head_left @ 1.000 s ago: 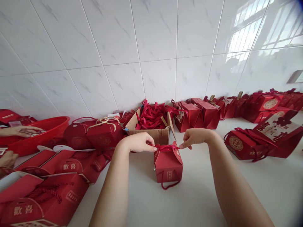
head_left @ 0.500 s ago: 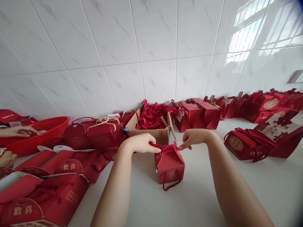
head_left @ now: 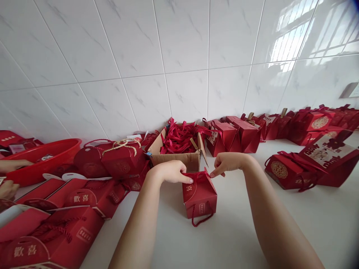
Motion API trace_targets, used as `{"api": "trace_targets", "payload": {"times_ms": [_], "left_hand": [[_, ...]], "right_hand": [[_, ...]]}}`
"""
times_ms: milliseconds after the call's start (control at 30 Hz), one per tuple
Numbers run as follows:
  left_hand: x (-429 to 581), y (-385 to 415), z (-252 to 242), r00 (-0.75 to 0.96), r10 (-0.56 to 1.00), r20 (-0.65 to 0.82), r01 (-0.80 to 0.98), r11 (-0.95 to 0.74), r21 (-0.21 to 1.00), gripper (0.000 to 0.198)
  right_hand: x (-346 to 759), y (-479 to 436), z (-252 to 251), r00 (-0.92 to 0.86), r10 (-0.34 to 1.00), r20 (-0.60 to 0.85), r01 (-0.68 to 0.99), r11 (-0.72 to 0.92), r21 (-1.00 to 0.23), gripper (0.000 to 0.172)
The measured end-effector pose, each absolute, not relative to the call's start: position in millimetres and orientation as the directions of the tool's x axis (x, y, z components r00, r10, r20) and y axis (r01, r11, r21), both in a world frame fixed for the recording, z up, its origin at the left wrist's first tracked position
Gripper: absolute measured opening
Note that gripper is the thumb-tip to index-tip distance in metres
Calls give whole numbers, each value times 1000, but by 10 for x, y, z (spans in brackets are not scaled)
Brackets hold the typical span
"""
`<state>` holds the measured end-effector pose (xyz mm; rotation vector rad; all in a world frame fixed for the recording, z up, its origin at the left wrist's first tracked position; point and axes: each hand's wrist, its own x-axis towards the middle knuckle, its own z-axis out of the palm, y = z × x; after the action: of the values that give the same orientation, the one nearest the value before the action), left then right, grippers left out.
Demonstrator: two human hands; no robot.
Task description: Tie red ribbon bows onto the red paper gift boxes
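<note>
A small red gift box (head_left: 199, 196) with a red cord handle stands on the white counter in the middle. A red ribbon (head_left: 198, 174) runs across its top. My left hand (head_left: 169, 172) pinches the ribbon at the box's left top edge, fingers closed. My right hand (head_left: 227, 163) pinches the ribbon's other end at the right top edge. Right behind the box is an open cardboard box (head_left: 183, 157) heaped with red ribbons.
Red gift boxes and bags (head_left: 232, 136) line the tiled wall to the right; larger ones (head_left: 314, 162) lie at right. Flat red boxes (head_left: 56, 220) pile at left by a red basin (head_left: 42, 160). Another person's hands (head_left: 12, 164) reach in at far left.
My hands have drawn closer together over the box top and the ribbon has tightened against it. The box turned slightly. The other person's hand has drawn back out of the red basin.
</note>
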<state>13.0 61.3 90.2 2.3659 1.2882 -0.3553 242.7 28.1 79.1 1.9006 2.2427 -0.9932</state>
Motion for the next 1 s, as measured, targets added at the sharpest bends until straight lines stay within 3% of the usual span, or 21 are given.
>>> {"api": "trace_targets", "payload": {"times_ms": [600, 1000], "left_hand": [[180, 612, 865, 528, 745, -408, 849, -465, 250, 32], [92, 686, 871, 560, 704, -438, 828, -495, 264, 45]], "right_hand": [[2379, 379, 686, -306, 851, -427, 889, 95, -449, 48], [2480, 378, 678, -252, 861, -441, 918, 70, -390, 43]]}}
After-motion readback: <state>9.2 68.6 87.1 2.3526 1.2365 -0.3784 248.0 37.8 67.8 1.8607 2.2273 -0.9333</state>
